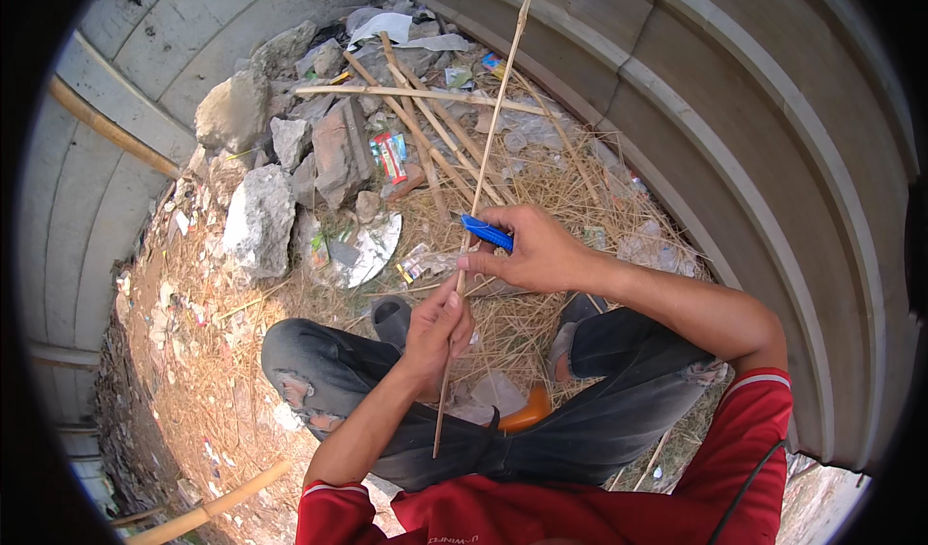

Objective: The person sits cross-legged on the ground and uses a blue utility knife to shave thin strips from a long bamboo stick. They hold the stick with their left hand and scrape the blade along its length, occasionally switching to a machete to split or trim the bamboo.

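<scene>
A long, thin bamboo strip (490,129) slants from near my lap up past the top of the view. My left hand (440,337) is closed round its lower part, in front of my knees. Just above, my right hand (532,250) grips a blue utility knife (486,233), its tip pointing left at the strip. The thumb of that hand presses against the strip below the knife. Whether the blade touches the strip I cannot tell.
Several bamboo sticks (425,120) lie crossed ahead, beside broken concrete lumps (261,221) and a brick chunk (343,154). Dry straw and litter cover the ground. A corrugated metal sheet (744,149) curves along the right. An orange object (527,410) lies between my legs.
</scene>
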Demonstrator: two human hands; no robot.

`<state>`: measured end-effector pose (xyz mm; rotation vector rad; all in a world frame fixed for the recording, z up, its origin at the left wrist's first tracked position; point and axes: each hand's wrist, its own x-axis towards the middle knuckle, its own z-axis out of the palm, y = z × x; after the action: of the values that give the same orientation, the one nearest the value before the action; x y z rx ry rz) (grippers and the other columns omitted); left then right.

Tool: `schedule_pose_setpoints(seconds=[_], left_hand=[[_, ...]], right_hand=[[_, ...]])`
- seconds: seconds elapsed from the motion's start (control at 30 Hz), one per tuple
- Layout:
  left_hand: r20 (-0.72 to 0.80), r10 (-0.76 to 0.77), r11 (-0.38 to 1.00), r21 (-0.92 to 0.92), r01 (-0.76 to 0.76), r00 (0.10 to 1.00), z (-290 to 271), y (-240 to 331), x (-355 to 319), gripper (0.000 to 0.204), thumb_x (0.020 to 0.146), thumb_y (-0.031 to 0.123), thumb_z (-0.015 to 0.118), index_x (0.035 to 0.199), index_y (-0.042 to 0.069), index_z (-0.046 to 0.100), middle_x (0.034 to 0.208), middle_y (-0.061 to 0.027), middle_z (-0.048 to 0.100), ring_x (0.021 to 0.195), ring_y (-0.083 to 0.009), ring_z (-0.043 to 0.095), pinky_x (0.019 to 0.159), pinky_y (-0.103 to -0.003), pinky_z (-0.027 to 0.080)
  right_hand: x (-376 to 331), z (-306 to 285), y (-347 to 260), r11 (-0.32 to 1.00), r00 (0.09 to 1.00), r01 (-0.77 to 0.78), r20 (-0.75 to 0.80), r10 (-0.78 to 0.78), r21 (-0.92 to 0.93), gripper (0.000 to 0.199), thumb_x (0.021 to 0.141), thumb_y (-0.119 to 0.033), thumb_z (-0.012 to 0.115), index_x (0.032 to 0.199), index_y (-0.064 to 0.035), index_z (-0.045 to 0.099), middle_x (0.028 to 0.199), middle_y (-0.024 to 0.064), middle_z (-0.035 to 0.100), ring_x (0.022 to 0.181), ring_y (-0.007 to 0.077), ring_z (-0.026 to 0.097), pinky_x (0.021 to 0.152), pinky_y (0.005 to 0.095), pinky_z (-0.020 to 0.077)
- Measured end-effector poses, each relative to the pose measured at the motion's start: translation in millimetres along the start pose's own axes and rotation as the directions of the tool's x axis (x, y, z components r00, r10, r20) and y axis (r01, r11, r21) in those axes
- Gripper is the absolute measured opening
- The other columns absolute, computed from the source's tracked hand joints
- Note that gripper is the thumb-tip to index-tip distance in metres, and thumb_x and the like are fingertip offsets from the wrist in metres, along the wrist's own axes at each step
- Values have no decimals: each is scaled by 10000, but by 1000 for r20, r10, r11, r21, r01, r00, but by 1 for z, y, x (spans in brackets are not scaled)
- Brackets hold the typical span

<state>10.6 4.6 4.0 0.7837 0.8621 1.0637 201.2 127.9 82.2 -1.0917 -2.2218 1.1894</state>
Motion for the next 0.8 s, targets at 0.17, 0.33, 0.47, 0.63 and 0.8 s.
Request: schedule_pose_setpoints(seconds=[0.17,0.33,0.47,0.63,0.8], left_hand=[[-15,18,1000,-2,-18,1000,-7,4,0,542,1123,395,444,1558,75,394,630,41,370,451,-60,321,428,-219,277],[-1,-84,977,-197,82,996,-10,4,-2,520,1130,413,407,1538,91,419,606,53,334,433,-55,287,428,-222,259],[15,-142,962,-234,141,990,-6,11,-6,423,1135,423,378,1348,89,526,585,58,318,419,-54,276,431,-228,253],[28,-138,974,-178,141,990,-4,12,-8,427,1140,417,359,1366,93,522,587,63,312,425,-53,275,434,-228,248],[15,-122,961,-250,122,992,-10,8,-9,509,1140,400,374,1519,74,468,611,58,302,473,-54,234,470,-224,239]], right_hand=[[-4,-9,-13,942,993,97,-27,-111,-321,453,990,-456,629,919,-10,666,690,201,662,652,431,651,620,503,508],[-21,20,-9,903,986,145,135,-98,-403,453,1020,-459,589,965,-10,615,679,215,654,650,450,658,609,547,500],[-2,3,5,885,997,50,-33,-74,-464,440,1029,-458,571,982,-22,616,640,212,635,633,464,647,608,565,496],[2,-18,4,893,996,69,-24,-89,-444,420,1035,-452,559,999,-38,625,630,217,625,636,475,644,616,565,504],[-10,3,-14,841,987,132,152,-60,-524,428,1033,-449,547,1005,-44,682,696,213,684,686,449,685,643,562,530]])
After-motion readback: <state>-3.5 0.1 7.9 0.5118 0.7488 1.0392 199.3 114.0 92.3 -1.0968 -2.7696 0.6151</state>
